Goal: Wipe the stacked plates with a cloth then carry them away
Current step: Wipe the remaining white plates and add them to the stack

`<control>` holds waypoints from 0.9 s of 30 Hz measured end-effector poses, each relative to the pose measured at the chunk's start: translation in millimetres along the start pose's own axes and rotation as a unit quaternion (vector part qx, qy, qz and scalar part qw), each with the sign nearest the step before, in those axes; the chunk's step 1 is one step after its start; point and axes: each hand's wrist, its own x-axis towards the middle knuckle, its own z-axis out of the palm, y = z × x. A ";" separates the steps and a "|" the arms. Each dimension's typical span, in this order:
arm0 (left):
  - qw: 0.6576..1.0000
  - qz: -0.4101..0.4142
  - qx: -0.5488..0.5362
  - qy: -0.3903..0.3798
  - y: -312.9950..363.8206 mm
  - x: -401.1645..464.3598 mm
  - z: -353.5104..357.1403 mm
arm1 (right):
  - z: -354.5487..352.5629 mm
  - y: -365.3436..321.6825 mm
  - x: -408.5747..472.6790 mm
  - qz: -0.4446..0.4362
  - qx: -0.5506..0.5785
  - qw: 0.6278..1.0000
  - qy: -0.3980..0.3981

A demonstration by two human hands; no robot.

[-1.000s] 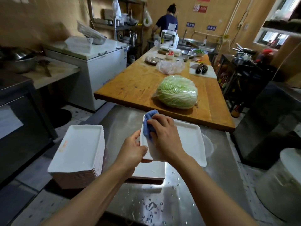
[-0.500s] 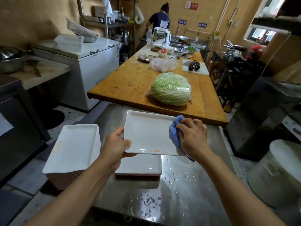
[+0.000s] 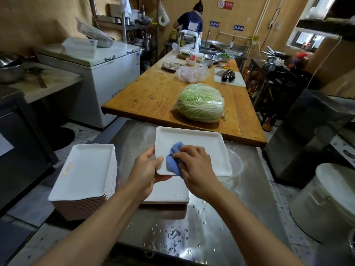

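Note:
I hold a white rectangular plate (image 3: pixel 203 143) level above the wet steel table (image 3: pixel 221 223). My left hand (image 3: pixel 148 167) grips its near left corner, thumb on the rim. My right hand (image 3: pixel 196 166) presses a blue cloth (image 3: pixel 173 160) onto the plate's left inner face. Under the held plate a low pile of white plates (image 3: pixel 171 192) lies on the steel table. A tall stack of the same plates (image 3: pixel 84 177) stands at the table's left edge.
A clear plastic bowl (image 3: pixel 235 166) sits right of the held plate. Beyond is a wooden table (image 3: pixel 153 93) with a wrapped cabbage (image 3: pixel 199 102). A person (image 3: pixel 190 24) works at the far end. A white bucket (image 3: pixel 326 200) stands on the floor at right, a freezer (image 3: pixel 107 73) at left.
The cloth and my right hand have slid from the plate's right edge across to its left side. The plate stays level in my left hand.

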 end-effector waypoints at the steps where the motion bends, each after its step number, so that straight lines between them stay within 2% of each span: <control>1: 1.000 0.000 0.012 -0.006 -0.1 -1.8 0.1 | 1.3 1.2 8.6 -0.001 -0.014 1.000 0.001; 7: 0.999 0.013 0.025 -0.020 1.5 -5.6 3.5 | 1.6 -4.3 42.4 0.002 -0.031 0.999 0.024; 12: 0.999 0.027 0.020 -0.033 1.3 -1.0 -5.5 | -1.2 -15.1 25.0 -0.025 0.061 0.998 -0.004; 15: 0.999 0.036 0.019 -0.004 0.0 5.7 -7.0 | -0.8 -23.8 9.0 -0.037 0.070 0.997 -0.012; 21: 0.996 0.031 0.047 0.067 -1.2 17.6 -6.0 | 2.1 -15.2 -9.5 -0.066 -0.055 0.996 -0.003; 27: 0.990 0.025 0.075 0.120 6.7 23.6 -19.0 | -22.8 33.8 -32.7 -0.010 -0.141 0.990 0.016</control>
